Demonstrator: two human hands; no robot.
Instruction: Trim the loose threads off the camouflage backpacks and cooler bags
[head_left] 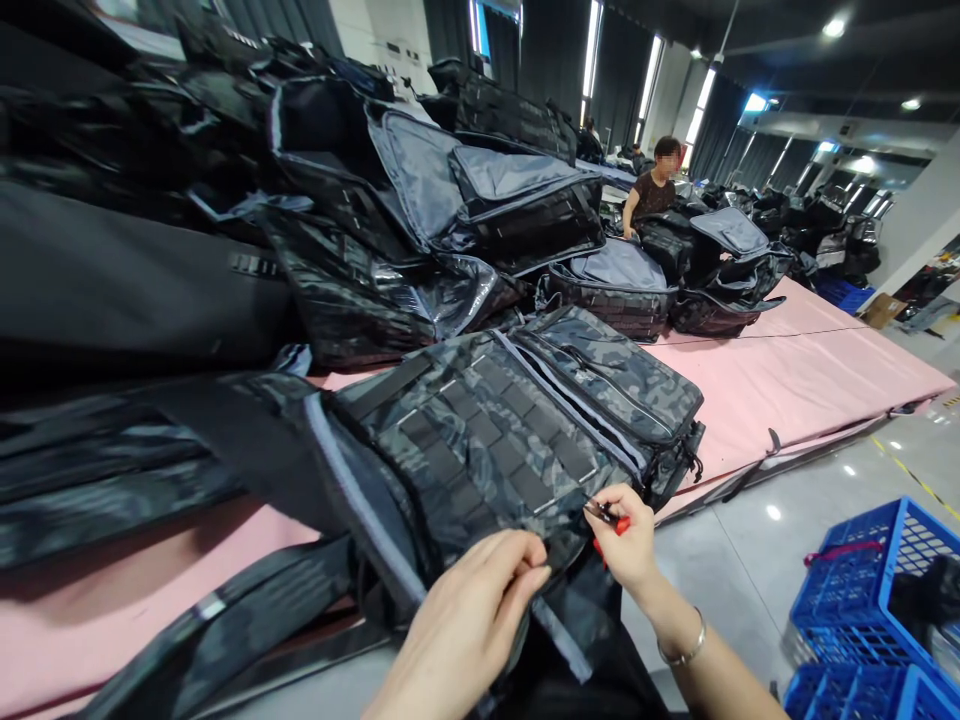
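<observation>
Heaped bags (pixel 525 235) crowding 10 to 1 o'clock (grey linings (pixel 521 170) gaping), blue lattice crates (pixel 847 575) at 4; camouflage bag (pixel 480 430) at dial centre on pink-sheeted worktop (pixel 787 370), flat webbing strips (pixel 418 430) across printed front; left hand (pixel 480 600) pinching bag's near edge, right hand (pixel 630 540) just beside, closed round red-handled snips (pixel 622 526)

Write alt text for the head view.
A person's right hand holds a red-handled tool at the near edge of a camouflage bag on a pink surface, with the left hand beside it; more bags are heaped behind.
</observation>
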